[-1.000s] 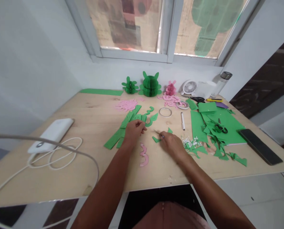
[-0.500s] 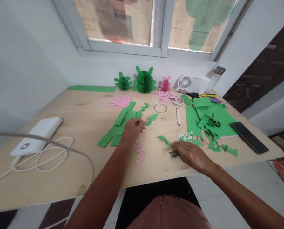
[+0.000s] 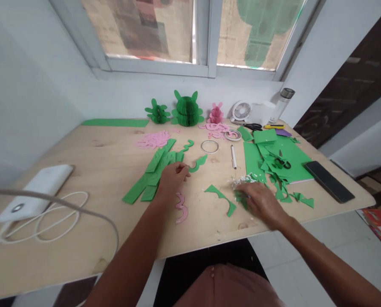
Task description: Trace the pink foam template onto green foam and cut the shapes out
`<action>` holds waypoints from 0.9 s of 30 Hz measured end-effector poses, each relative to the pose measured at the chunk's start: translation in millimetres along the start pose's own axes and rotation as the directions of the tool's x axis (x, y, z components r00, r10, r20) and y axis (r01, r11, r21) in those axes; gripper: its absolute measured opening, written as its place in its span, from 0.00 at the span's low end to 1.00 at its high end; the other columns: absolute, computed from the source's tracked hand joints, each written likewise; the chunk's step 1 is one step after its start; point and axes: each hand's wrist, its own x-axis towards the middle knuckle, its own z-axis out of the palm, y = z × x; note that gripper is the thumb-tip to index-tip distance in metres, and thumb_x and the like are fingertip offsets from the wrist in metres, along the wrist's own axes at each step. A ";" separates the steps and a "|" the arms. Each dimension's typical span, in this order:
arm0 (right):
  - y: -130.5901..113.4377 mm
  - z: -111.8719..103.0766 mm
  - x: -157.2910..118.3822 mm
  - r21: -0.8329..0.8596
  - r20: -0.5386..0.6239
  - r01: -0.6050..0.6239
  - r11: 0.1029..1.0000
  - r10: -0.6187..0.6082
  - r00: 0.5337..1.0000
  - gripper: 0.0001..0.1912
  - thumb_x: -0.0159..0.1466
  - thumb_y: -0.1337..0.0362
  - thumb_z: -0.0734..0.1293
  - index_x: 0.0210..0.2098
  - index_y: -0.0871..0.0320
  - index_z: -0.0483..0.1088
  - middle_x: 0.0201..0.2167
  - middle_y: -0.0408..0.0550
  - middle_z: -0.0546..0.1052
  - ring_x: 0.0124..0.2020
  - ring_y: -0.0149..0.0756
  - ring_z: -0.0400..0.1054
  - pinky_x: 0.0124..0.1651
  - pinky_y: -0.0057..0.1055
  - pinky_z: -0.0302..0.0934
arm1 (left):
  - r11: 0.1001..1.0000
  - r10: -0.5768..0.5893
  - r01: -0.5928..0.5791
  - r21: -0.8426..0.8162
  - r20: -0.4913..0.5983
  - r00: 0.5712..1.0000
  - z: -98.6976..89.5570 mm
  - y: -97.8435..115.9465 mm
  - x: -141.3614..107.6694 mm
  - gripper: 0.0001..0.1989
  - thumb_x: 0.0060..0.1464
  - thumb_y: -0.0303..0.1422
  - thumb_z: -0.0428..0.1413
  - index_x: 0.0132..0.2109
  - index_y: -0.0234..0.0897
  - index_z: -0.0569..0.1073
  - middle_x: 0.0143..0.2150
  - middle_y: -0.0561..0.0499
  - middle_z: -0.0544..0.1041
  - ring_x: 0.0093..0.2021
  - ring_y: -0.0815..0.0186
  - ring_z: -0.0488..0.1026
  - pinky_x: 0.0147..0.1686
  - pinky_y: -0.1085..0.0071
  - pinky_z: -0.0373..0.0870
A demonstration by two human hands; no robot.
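Observation:
My left hand pinches one end of a curvy green paper cut-out between thumb and fingers. A wavy pink cut-out lies just below this hand, beside a pile of green paper strips. My right hand, blurred by motion, is curled over the white paper bits and a green scrap. Its scissors are almost wholly hidden by the hand. Left of it, a curved green offcut rests on the wood. A smaller green curl lies farther back.
Green sheets with scraps and black scissors lie right, beside a phone. A pen and ring are mid-table. Paper figures and a fan stand behind. A power bank with cable is left.
My right hand has moved off the green offcut toward the white bits, and the scissor blades no longer show. That offcut now lies fully exposed. The left hand keeps its pinch.

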 end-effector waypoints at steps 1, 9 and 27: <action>-12.7 3.6 3.3 0.058 0.007 0.060 0.997 -0.060 0.998 0.17 0.66 0.73 0.60 0.52 0.56 0.71 0.48 0.54 0.79 0.50 0.44 0.73 0.52 0.43 0.65 | 1.000 0.003 -0.003 0.003 0.001 1.000 -0.5 1.4 -0.5 0.07 0.46 0.35 0.55 0.26 0.37 0.72 0.20 0.52 0.75 0.19 0.69 0.67 0.22 0.75 0.63; -49.0 28.6 15.9 0.094 0.054 0.306 0.947 -0.312 0.948 0.14 0.71 0.70 0.57 0.52 0.58 0.70 0.53 0.54 0.77 0.55 0.38 0.70 0.60 0.40 0.59 | 1.000 -0.011 0.011 -0.010 0.008 1.000 -1.4 6.5 -2.3 0.06 0.46 0.34 0.55 0.26 0.38 0.72 0.20 0.53 0.74 0.20 0.70 0.67 0.23 0.74 0.64; -27.5 18.2 -4.2 -0.046 -0.077 0.031 0.998 -0.035 0.996 0.17 0.67 0.75 0.57 0.50 0.58 0.70 0.49 0.55 0.78 0.51 0.42 0.71 0.56 0.45 0.59 | 0.997 -0.007 0.001 0.079 0.077 0.997 4.4 4.4 -3.8 0.08 0.47 0.35 0.54 0.26 0.37 0.71 0.21 0.53 0.75 0.19 0.70 0.67 0.21 0.75 0.63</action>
